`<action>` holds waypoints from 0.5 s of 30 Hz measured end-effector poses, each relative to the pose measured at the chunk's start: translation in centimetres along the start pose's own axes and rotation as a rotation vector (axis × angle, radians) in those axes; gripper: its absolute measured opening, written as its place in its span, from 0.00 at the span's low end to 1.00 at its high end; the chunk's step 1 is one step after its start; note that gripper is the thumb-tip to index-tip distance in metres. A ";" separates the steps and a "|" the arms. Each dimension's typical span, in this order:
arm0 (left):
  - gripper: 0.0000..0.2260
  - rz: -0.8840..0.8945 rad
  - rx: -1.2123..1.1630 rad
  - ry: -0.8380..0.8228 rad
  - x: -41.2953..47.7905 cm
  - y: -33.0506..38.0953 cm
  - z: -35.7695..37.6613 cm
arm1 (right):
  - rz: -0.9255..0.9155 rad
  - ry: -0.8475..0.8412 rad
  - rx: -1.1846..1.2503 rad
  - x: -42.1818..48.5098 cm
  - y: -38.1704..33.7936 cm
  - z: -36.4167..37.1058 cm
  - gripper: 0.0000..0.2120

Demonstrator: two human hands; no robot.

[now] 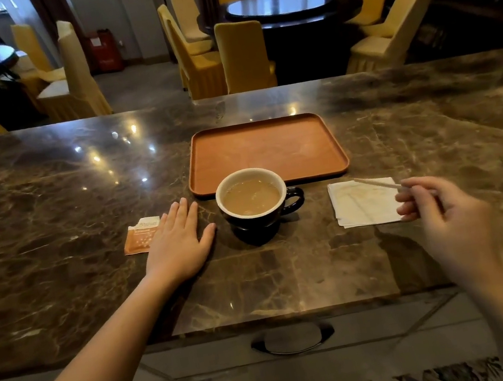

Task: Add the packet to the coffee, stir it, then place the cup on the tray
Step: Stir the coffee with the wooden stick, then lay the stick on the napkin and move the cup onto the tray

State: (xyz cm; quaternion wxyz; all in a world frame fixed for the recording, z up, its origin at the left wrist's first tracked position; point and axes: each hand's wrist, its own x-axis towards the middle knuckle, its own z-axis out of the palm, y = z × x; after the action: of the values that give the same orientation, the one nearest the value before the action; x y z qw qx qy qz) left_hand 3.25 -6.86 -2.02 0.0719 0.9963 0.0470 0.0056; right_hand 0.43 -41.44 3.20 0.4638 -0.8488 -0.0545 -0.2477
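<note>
Coffee cup (pixel 254 205) sits on the marble counter (pixel 48 226), milky brown inside, handle toward three o'clock, just short of the orange tray (pixel 265 151) at twelve. At nine o'clock from the cup I see my left hand (pixel 178 240) flat and released, fingers spread, its edge over the torn packet (pixel 141 236). At three o'clock my right hand (pixel 442 210) pinches a wooden stirrer (pixel 376 183) above the napkin (pixel 363 204).
</note>
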 end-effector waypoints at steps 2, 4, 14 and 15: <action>0.30 -0.003 0.004 -0.003 0.1 0.0 0.0 | -0.189 -0.060 -0.148 -1.2 0.4 0.7 0.10; 0.30 -0.007 0.004 -0.004 0.1 0.0 0.0 | -0.271 -0.122 -0.271 -2.2 0.8 1.5 0.11; 0.30 -0.008 0.014 -0.004 0.1 0.0 0.0 | 0.024 -0.174 -0.383 -4.2 0.4 3.4 0.06; 0.30 -0.007 0.015 -0.001 0.1 -0.1 0.1 | 0.062 -0.178 -0.399 -3.9 0.1 3.5 0.06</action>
State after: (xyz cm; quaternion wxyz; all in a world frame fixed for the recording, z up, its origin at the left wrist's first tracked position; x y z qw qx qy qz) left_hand 3.38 -6.79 -2.09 0.0642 0.9966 0.0504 0.0043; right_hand -1.63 -38.09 -0.31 0.2873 -0.9436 -0.0191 -0.1633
